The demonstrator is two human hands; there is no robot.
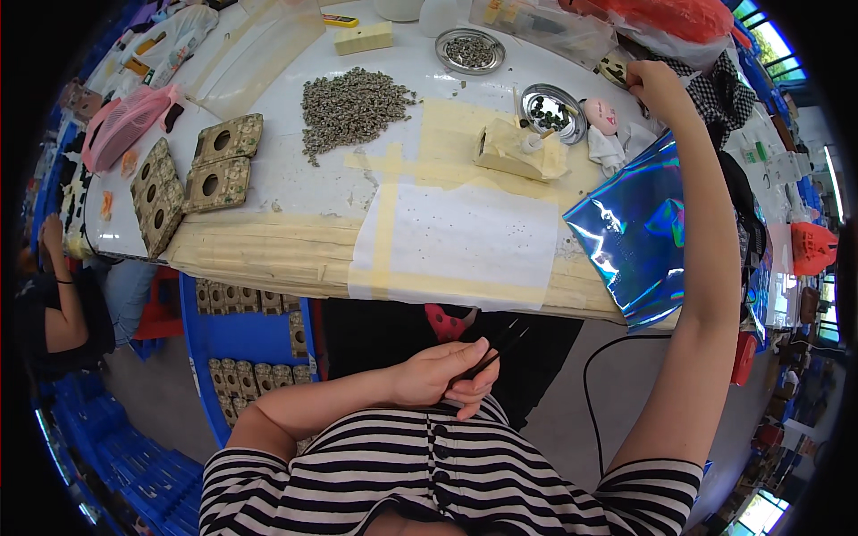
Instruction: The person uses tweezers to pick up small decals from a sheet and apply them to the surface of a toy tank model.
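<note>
A pair of black tweezers (499, 351) lies in my left hand (447, 373), held low in front of my striped shirt. The fingers are closed around it and the thin tips point up and to the right. My right hand (657, 87) is stretched to the far right of the table with its fingers curled in. They close on the edge of a camouflage-patterned piece (613, 70), partly hidden among plastic bags. Beneath that forearm is a shiny blue holographic sheet (630, 232). White paper (465, 234) is taped at the table's front edge.
Small metal parts form a pile (353, 109). Two round metal dishes hold small parts, grey (469, 51) and dark (552, 114). A tape-wrapped block (521, 150) stands nearby. Camouflage casings (217, 183) and a pink fan-like object (128, 129) lie left. A blue tray (241, 335) holds more casings.
</note>
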